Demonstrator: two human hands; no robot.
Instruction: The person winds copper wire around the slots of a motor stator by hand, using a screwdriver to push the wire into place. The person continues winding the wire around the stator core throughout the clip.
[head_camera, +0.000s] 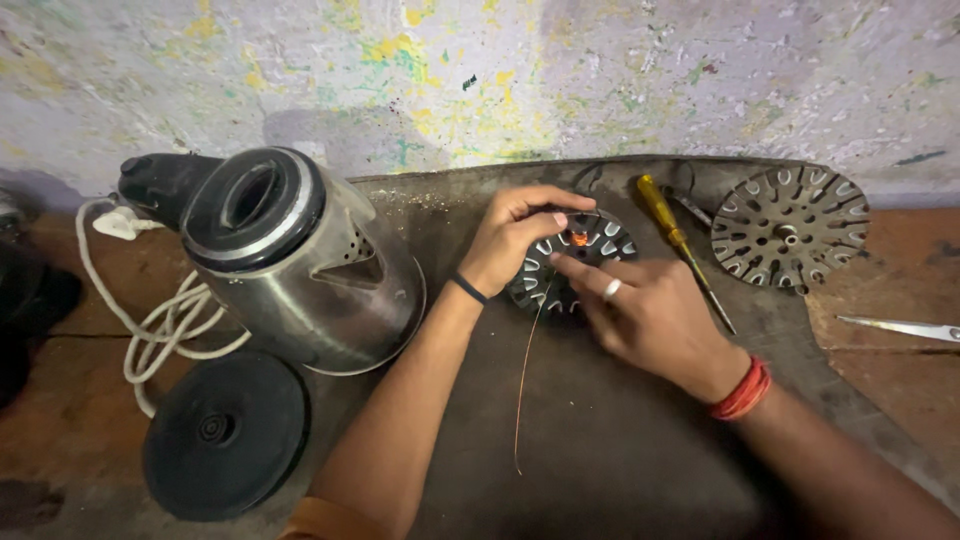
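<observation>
Slotted metal stator disc (590, 255), flat, partly copper-wound.

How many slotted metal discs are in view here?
2: one slotted disc under both hands, left hand and right hand; another slotted disc lies free at the right.

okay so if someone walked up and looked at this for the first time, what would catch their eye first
Probably the two hands at the centre, the left hand and right hand working on a slotted metal disc with copper wire trailing toward the viewer. Next, the steel kettle lying tilted at left, its black round base below it. A second slotted disc lies at upper right, beyond a yellow-handled screwdriver.
</observation>
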